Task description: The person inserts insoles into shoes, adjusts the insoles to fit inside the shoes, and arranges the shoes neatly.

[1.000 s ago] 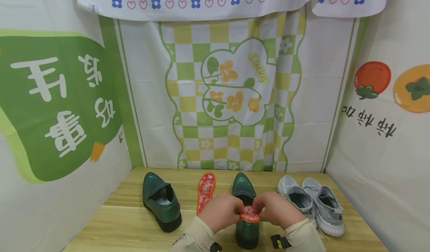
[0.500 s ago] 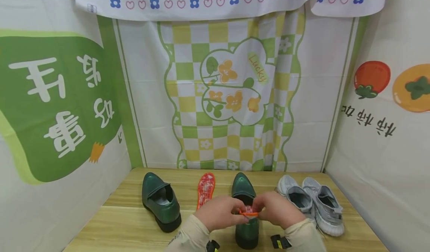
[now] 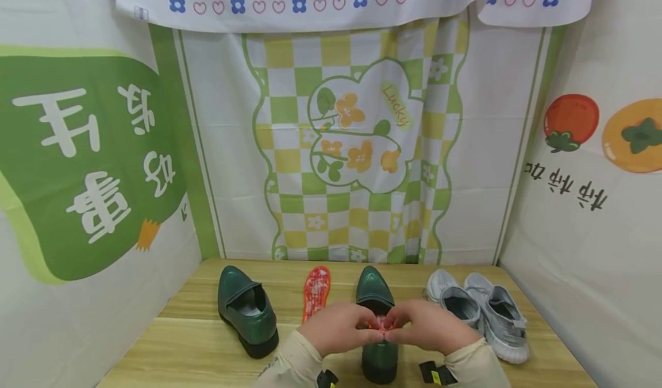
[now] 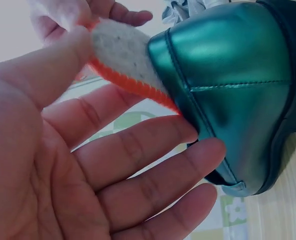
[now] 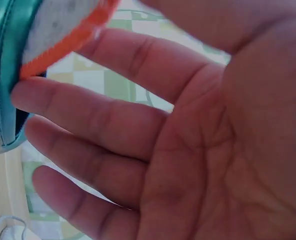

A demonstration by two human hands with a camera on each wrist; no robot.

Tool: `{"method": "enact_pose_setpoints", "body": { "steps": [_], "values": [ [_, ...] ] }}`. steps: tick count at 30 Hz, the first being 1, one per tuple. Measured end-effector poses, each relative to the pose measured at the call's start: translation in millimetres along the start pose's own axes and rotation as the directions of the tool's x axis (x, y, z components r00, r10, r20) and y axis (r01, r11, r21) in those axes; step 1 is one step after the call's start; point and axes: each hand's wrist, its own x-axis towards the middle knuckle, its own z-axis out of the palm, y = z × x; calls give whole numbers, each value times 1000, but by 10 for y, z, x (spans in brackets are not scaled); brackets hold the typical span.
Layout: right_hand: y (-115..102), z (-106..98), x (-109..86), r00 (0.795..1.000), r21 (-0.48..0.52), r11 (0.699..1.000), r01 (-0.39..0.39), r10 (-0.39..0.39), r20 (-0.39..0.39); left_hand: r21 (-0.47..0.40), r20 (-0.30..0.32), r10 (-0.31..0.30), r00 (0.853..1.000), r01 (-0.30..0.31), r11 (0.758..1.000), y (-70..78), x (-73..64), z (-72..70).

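Note:
A dark green loafer (image 3: pixel 380 359) stands on the table in front of me, toe pointing away. From its opening sticks out the heel end of an insole (image 4: pixel 122 50), whose pale felt underside and orange stitched edge show in the left wrist view. My left hand (image 3: pixel 338 327) pinches that end between thumb and index finger, its other fingertips against the shoe's side. From the other side my right hand (image 3: pixel 434 327) pinches the same end, thumb tips nearly meeting. The insole's front part is hidden inside the shoe.
A second insole (image 3: pixel 316 290), red and white with an orange rim, lies left of the loafer. Farther left stands the other green loafer (image 3: pixel 250 316). Two grey sneakers (image 3: pixel 462 307) sit close by my right hand on the wooden table (image 3: pixel 176 342). Printed cloths hang behind and at both sides.
The insole's heel end has tilted up, so its red top is mostly covered now. My thumbs have come together at its end edge. The shoes and the other insole have stayed put.

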Motion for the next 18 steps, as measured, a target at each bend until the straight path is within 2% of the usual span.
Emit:
{"method": "enact_pose_setpoints", "body": {
  "steps": [11, 18],
  "values": [
    [-12, 22, 41, 1000, -40, 999, 20, -20, -2, 68, -37, -3, 999, 6, 998, 65, -6, 1],
    [-5, 60, 94, 998, -74, 996, 48, -51, -29, 106, -90, -7, 996, 16, 994, 63, 21, 50]
  ]
}}
